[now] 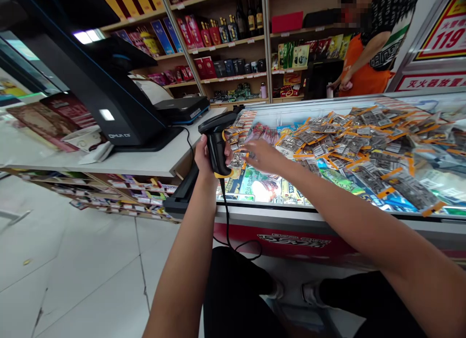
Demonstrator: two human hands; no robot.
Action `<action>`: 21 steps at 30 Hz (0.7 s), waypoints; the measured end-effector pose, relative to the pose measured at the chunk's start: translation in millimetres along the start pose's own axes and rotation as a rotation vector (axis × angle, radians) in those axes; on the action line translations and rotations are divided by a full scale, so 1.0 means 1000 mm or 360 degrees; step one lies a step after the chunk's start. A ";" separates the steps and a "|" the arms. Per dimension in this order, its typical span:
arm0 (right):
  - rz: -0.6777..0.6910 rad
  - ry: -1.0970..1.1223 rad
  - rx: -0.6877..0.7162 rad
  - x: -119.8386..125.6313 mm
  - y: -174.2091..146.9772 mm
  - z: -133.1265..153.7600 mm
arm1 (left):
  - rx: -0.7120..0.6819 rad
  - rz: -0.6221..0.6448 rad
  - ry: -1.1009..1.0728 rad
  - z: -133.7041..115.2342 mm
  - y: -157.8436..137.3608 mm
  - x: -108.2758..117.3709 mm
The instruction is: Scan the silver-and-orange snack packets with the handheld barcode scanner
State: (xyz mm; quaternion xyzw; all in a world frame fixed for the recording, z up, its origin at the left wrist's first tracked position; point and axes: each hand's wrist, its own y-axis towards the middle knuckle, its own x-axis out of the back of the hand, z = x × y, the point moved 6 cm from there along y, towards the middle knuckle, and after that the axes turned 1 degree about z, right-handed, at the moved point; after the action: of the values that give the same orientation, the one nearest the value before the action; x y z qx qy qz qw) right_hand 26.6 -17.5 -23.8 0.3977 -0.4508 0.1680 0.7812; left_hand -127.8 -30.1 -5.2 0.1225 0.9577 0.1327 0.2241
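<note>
My left hand [203,156] is wrapped round the grip of a black and yellow barcode scanner [217,151], held upright over the near left corner of a glass-topped freezer. Its black cable hangs down in a loop. Just right of the scanner, my right hand [265,156] has its fingertips on a small clear snack packet [238,159] with an orange edge; the thumb is largely hidden. More such packets [247,117] lie in a row behind it. A large loose heap of orange-edged packets [349,139] spreads over the glass to the right.
Left stands a counter [156,156] with a black checkout terminal [98,90] and shelves of goods beneath. Stocked shelves [229,42] line the back. A person in an orange apron [360,71] stands behind the freezer [291,238]. My legs are close to its front.
</note>
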 end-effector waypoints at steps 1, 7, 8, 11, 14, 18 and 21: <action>0.0076 -0.0052 0.0059 -0.015 -0.001 0.008 | -0.0006 0.0014 -0.0012 0.000 0.000 0.000; 0.0316 -0.0058 0.0082 -0.038 -0.001 0.014 | -0.0010 0.0044 0.0005 0.001 0.000 -0.001; 0.0315 -0.0031 0.0070 -0.033 -0.001 0.013 | -0.0012 0.0044 0.0028 0.001 -0.001 -0.002; 0.0316 -0.0008 -0.0042 -0.023 -0.004 0.003 | 0.0003 0.0019 0.0101 0.001 -0.001 -0.004; 0.0191 -0.0070 -0.0232 -0.018 -0.012 -0.016 | 0.0017 -0.0011 0.0118 0.001 -0.001 -0.002; 0.0205 -0.0075 -0.0473 -0.027 -0.020 -0.044 | 0.0005 0.0026 0.0100 0.001 0.000 0.000; 0.0299 0.0039 -0.0534 -0.034 -0.017 -0.053 | 0.0023 -0.0019 0.0114 0.002 0.000 0.000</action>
State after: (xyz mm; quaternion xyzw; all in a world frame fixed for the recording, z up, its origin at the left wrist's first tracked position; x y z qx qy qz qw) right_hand 49.1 15.7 -74.9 0.2161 -0.4980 0.1674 0.8230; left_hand -126.8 -29.9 -6.4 0.1135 0.9668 0.1286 0.1895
